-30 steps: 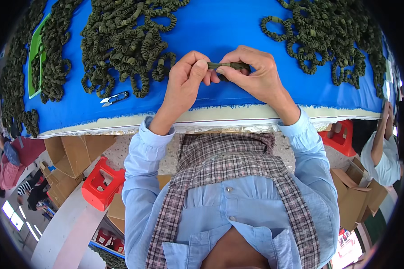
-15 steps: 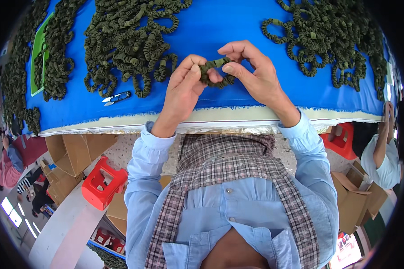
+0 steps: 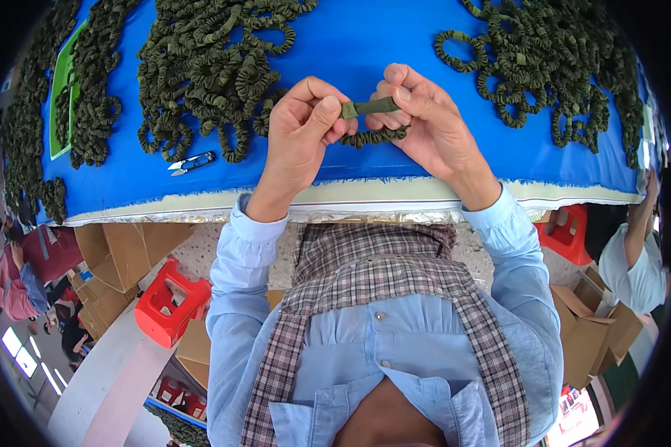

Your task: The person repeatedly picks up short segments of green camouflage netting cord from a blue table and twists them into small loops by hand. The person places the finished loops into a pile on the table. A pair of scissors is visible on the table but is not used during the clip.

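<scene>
Between my hands is an olive-green scrunchie (image 3: 376,106), a gathered fabric ring. Its upper part is pulled out flat and straight, with a small tab-like patch by my left fingers, while the lower part stays ruffled. My left hand (image 3: 300,127) pinches its left end between thumb and fingers. My right hand (image 3: 432,119) grips the right end, thumb on top. Both hands are over the blue cloth near its front edge. A pile of scrunchies (image 3: 205,71) lies just left of my left hand, and another pile of scrunchies (image 3: 548,63) is to the right.
Small thread snips (image 3: 192,163) lie on the blue cloth (image 3: 380,37) at left. Beyond is a green tray (image 3: 62,112) among more scrunchies. Red stools (image 3: 168,304) and cardboard boxes (image 3: 130,249) stand below the table. A person (image 3: 634,261) works at the far right.
My hands have moved slightly apart, and the scrunchie has gone from bunched up to stretched, its upper part now flat. My right fingers have closed onto its end.
</scene>
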`<state>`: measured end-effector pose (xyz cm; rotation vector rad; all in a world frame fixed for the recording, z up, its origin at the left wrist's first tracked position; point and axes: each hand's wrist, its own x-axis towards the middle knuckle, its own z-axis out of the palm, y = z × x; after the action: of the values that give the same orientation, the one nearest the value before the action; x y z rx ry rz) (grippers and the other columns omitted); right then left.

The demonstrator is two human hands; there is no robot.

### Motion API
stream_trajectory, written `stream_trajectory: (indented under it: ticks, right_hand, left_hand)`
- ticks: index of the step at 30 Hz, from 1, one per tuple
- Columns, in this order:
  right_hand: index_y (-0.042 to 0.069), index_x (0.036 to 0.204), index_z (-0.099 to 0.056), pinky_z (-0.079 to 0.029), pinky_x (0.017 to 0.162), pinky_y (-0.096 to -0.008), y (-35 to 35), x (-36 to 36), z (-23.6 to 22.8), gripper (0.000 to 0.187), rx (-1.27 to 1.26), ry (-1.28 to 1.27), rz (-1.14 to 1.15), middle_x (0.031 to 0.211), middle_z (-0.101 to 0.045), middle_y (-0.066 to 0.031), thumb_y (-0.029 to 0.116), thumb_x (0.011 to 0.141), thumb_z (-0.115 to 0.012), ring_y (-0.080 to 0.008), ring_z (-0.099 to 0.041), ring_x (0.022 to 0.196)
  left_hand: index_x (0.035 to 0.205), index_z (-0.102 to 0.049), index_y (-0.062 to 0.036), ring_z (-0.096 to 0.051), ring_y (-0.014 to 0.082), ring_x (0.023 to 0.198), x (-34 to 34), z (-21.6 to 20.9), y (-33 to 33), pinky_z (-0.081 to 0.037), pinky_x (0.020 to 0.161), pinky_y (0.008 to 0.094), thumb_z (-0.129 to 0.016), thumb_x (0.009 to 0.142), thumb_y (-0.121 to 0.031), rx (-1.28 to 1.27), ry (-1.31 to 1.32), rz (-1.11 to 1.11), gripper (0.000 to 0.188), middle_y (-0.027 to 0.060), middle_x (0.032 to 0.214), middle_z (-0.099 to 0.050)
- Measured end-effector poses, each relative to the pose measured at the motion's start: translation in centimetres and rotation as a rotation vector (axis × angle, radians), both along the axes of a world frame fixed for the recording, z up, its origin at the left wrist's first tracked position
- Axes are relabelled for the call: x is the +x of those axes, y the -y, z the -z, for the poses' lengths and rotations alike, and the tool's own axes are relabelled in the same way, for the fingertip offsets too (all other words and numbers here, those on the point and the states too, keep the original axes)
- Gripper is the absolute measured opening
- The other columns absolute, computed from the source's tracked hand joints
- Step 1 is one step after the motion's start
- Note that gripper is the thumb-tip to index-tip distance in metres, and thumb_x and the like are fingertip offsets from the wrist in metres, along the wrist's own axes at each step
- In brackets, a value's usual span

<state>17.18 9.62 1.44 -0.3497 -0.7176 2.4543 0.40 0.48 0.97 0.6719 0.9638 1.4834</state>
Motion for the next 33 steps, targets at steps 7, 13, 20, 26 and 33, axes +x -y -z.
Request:
stream_trajectory:
  ticks: [7, 13, 20, 26, 33]
  right_hand:
    - [0.001, 0.105, -0.061, -0.034, 0.055, -0.0201, -0.2, 0.5, -0.7, 0.023, 0.438, 0.352, 0.066, 0.062, -0.045, 0.0070, 0.011, 0.085, -0.070, -0.0012, -0.038, 0.056]
    - [0.004, 0.102, -0.070, -0.033, 0.048, -0.0174, 0.9, 0.3, -1.2, 0.024, 0.918, 0.596, 0.141, 0.070, -0.065, 0.0024, 0.010, 0.079, -0.076, 0.0014, -0.046, 0.055]
    - [0.002, 0.093, -0.072, -0.035, 0.047, -0.0185, 0.8, 0.3, -1.9, 0.014, 1.049, 0.578, 0.156, 0.077, -0.070, -0.0026, 0.010, 0.081, -0.074, -0.0005, -0.050, 0.058]
    - [0.002, 0.089, -0.071, -0.036, 0.049, -0.0183, 0.4, 0.8, -2.4, 0.011, 0.874, 0.583, 0.086, 0.073, -0.066, 0.0005, 0.009, 0.081, -0.074, -0.0004, -0.050, 0.060]
    - [0.003, 0.097, -0.069, -0.035, 0.051, -0.0183, 0.3, 0.6, -1.7, 0.020, 0.796, 0.514, 0.100, 0.068, -0.061, 0.0031, 0.009, 0.079, -0.075, -0.0003, -0.048, 0.059]
  left_hand:
    - [0.103, -0.048, -0.0021, -0.057, 0.0087, 0.062, 0.8, -0.6, -0.1, -0.046, 0.056, 0.0210, -0.059, 0.095, -0.017, 0.025, -0.230, -0.033, 0.020, 0.0051, 0.072, -0.061]
    - [0.105, -0.045, -0.0008, -0.058, 0.0089, 0.063, 0.9, -0.9, -0.1, -0.047, 0.055, 0.0213, -0.060, 0.094, -0.012, 0.063, -0.302, -0.018, 0.022, 0.0068, 0.074, -0.063]
    - [0.104, -0.047, -0.0005, -0.056, 0.0083, 0.059, 0.6, -1.3, -0.1, -0.046, 0.054, 0.0207, -0.060, 0.093, -0.008, -0.008, -0.495, 0.004, 0.019, 0.0058, 0.072, -0.063]
    - [0.103, -0.049, -0.0011, -0.050, 0.0062, 0.056, -0.4, -1.0, -0.1, -0.038, 0.049, 0.0203, -0.060, 0.094, -0.015, 0.024, -0.134, 0.079, 0.020, 0.0016, 0.067, -0.058]
    - [0.105, -0.050, -0.0023, -0.040, 0.0063, 0.056, 0.1, -0.7, 0.0, -0.034, 0.055, 0.0230, -0.059, 0.095, -0.020, 0.042, 0.044, 0.054, 0.023, 0.0009, 0.066, -0.053]
